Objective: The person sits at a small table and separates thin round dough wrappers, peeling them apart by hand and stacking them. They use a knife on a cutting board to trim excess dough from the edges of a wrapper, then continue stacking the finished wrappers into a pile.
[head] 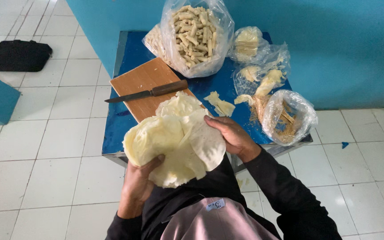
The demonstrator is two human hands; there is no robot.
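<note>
You grip cabbage in both hands, left and right, at the table's near edge, peeling leaves; next, likely loosen another leaf.

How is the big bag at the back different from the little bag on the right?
The big bag stands upright, packed full of pale tube-shaped pieces. The little bag lies on its side, mouth open, nearly empty, holding only brownish scraps. Both are clear plastic and sit on the blue table.

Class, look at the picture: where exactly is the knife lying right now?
In the head view, the knife lies flat across the wooden cutting board on the left part of the blue table, just beyond the cabbage held in both hands.
</note>
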